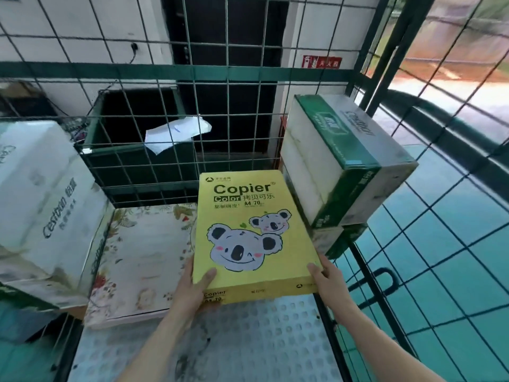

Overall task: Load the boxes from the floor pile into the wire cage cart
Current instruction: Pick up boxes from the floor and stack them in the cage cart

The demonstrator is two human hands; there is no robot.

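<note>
A yellow Copier paper box (pixel 248 216) with koala faces lies flat inside the wire cage cart (pixel 192 73), between a floral box and a stack of green-and-white boxes. My left hand (pixel 192 288) grips its near left corner, thumb on top. My right hand (pixel 326 277) holds the near right corner, fingers curled on the edge. The box's far end reaches the cart's back mesh.
A floral flat box (pixel 143 260) lies left of the yellow one. White Centran boxes (pixel 41 194) stack at the left. Green-and-white boxes (pixel 344 158) stack at the right against the mesh wall. The perforated metal cart floor (pixel 248 340) shows in front. A paper slip (pixel 176 133) hangs on the mesh.
</note>
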